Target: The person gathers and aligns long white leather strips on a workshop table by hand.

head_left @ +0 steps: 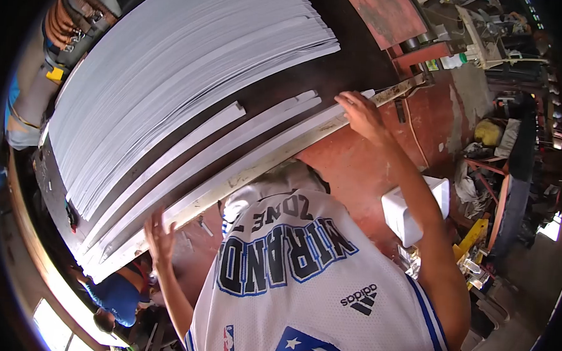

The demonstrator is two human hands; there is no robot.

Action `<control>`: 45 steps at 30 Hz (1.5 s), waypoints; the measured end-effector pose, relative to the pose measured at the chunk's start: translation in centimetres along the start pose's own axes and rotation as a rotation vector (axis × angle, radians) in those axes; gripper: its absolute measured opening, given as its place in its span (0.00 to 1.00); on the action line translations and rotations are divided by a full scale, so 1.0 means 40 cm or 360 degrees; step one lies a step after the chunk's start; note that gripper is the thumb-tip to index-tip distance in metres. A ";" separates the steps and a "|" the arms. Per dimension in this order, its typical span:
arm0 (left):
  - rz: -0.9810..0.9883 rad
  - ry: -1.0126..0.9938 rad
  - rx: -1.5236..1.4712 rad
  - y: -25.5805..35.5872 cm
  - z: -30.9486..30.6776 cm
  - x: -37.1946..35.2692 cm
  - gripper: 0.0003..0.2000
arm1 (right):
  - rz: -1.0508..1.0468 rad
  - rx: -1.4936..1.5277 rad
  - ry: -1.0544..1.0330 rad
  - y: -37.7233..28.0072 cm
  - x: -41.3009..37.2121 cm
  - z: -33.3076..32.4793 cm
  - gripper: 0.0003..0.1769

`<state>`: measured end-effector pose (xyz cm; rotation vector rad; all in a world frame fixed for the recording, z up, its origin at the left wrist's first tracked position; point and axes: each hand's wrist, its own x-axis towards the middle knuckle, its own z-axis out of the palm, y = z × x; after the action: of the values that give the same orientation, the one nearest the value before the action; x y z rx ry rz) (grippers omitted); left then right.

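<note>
A long white strip lies along the near edge of the dark table, between my hands. My left hand is at the near edge toward the strip's left end, thumb and fingers apart. Near the strip's right end, my right hand has its fingers stretched out over the edge, with nothing visibly gripped. Two more groups of white strips lie just behind, roughly parallel. Farther back, a broad spread of overlapping white sheets or strips covers much of the table.
A pale rail runs along the table's front. A white container stands on the floor to the right. Red metal machinery is at the back right. A person in a blue shirt is at the lower left.
</note>
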<state>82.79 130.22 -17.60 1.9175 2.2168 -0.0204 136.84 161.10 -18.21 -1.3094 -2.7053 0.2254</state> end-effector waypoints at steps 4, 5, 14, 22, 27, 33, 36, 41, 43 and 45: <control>0.0277 0.0065 -0.0144 0.159 0.022 0.117 0.29 | -0.0068 0.0016 -0.0069 0.015 0.049 0.010 0.23; 0.0334 0.0103 -0.0202 0.166 0.030 0.133 0.29 | -0.0092 0.0040 -0.0077 -0.008 0.065 0.018 0.23; 0.0301 0.0269 -0.0294 0.112 0.025 0.157 0.23 | -0.0299 0.0190 -0.0061 -0.174 0.132 0.001 0.19; 0.0314 0.0598 -0.0704 0.147 0.061 0.342 0.12 | -0.0390 0.0427 0.0012 -0.398 0.306 0.125 0.15; 0.0522 0.0551 -0.0748 0.285 0.095 0.446 0.13 | -0.0491 0.0338 0.0150 -0.373 0.298 0.130 0.12; 0.0461 0.0177 -0.1293 0.391 0.059 0.510 0.11 | -0.0030 0.1208 -0.0119 -0.379 0.304 -0.010 0.09; 0.0329 -0.0132 -0.1583 0.409 0.021 0.522 0.10 | 0.0212 0.1384 -0.0123 -0.353 0.300 -0.008 0.11; 0.0320 -0.0272 -0.1786 0.410 -0.019 0.518 0.11 | 0.0687 0.2204 -0.0023 -0.365 0.264 -0.005 0.14; 0.0318 -0.0280 -0.1818 0.414 -0.038 0.507 0.11 | 0.0742 0.2419 0.0010 -0.376 0.248 0.020 0.14; 0.0276 -0.0303 -0.1873 0.421 -0.031 0.502 0.11 | 0.0849 0.2531 -0.0005 -0.384 0.232 0.065 0.10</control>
<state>96.46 152.62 -17.64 1.2944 1.3484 0.8671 118.87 158.76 -17.40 -1.1945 -1.1611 1.8240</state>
